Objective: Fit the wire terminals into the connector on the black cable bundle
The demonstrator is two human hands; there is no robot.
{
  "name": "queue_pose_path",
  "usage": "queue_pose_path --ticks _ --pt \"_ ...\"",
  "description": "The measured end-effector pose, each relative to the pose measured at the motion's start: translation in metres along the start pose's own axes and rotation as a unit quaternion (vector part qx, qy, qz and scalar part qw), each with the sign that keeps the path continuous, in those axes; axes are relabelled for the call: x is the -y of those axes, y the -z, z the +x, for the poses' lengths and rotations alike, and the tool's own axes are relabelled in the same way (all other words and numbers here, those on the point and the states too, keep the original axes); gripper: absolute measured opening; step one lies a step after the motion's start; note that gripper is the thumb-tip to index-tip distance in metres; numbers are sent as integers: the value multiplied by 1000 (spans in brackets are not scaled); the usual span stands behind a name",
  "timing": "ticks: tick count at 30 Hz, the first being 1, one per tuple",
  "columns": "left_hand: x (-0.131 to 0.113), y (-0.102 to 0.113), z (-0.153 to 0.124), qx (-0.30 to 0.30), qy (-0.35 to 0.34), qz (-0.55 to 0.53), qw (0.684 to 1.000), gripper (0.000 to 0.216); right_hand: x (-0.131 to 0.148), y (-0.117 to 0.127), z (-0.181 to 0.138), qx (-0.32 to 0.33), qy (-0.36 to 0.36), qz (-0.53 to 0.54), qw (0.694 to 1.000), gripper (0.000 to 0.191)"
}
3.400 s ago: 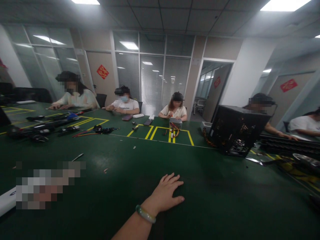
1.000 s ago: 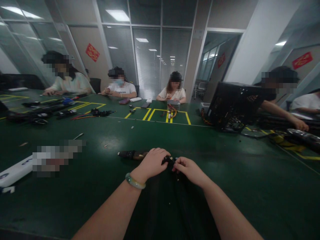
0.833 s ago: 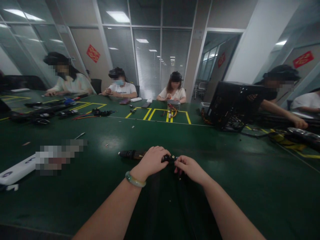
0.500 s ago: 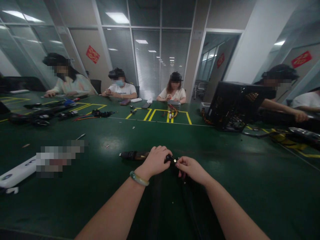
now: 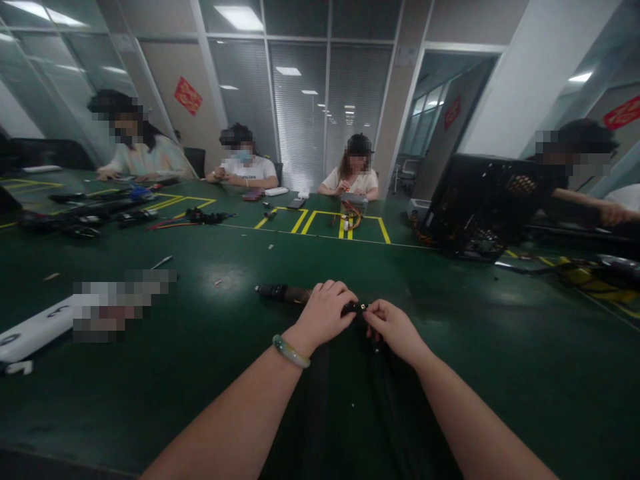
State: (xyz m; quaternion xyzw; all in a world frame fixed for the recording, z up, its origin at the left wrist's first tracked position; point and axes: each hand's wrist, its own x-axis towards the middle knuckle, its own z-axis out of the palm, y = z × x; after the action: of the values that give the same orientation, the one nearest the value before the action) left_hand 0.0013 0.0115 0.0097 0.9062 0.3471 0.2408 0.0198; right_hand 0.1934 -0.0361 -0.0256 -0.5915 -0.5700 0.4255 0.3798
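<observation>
My left hand (image 5: 327, 310), with a green bangle at its wrist, is wrapped over a dark rod-shaped tool (image 5: 285, 293) lying on the table. The tool has a silver tip at its left end and a brownish body, and the hand covers its middle. A black end piece (image 5: 356, 307) with a small bright square sticks out past the left hand's thumb. Right beside it, the fingers of my right hand (image 5: 393, 327) are pinched together; what they hold is too small and dark to make out. Below them a dark shape with a small bright spot is hard to tell apart.
On the left lies a white power strip (image 5: 45, 330), partly blurred out. Bundles of black cables (image 5: 90, 217) are farther back. A black computer case (image 5: 480, 207) stands at the right. Several co-workers sit around the green table (image 5: 200, 400), which has yellow tape marks (image 5: 323, 215).
The view has shifted slightly, so the hands and tool appear a little farther right and higher. Both hands keep nearly the same grip, close together.
</observation>
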Motion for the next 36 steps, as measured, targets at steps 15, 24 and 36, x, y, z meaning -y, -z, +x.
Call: queue_pose_path --ticks 15,24,36 --pt "-2 -15 3 -17 -19 -17 1000 10 8 20 -4 17 6 -150 988 12" --pt "3 -13 4 2 -56 6 998 11 5 8 -3 -19 50 -204 978 12" --pt "4 -14 5 -2 -57 -1 998 9 11 10 -6 -25 72 -248 966 14"
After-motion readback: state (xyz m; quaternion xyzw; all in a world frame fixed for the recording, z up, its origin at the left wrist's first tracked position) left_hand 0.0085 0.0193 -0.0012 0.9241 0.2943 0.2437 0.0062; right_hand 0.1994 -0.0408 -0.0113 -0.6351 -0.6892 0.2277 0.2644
